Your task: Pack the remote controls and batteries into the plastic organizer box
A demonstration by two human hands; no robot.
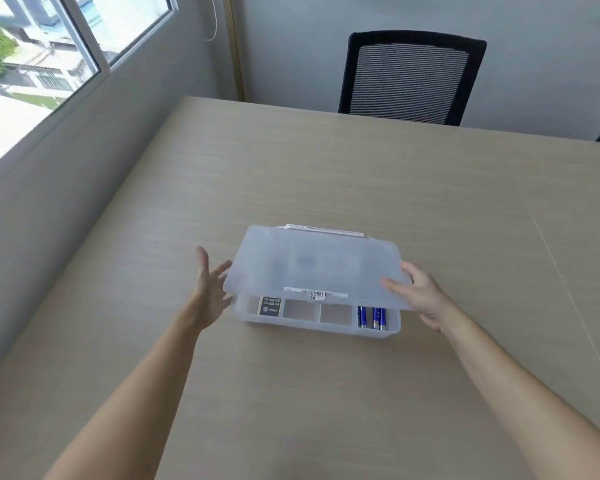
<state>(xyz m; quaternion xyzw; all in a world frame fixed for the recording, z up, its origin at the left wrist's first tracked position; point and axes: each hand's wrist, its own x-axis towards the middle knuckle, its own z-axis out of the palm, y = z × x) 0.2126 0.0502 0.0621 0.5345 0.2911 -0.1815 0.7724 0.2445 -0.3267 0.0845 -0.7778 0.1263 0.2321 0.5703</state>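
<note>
A clear plastic organizer box [317, 325] sits in the middle of the table. Its translucent lid [312, 265] is hinged at the far side and hangs tilted, partly lowered over the box. Under the lid's front edge a dark remote control [270, 305] lies in a left compartment and blue batteries [373, 317] lie in the right compartment. Two middle compartments hold nothing visible. My right hand [418, 296] holds the lid's right front corner. My left hand [210, 289] is spread open at the lid's left edge, fingertips near it.
The beige wooden table [326, 174] stretches far beyond the box. A black mesh office chair [411, 77] stands at the far edge. A grey wall and window [49, 57] run along the left side.
</note>
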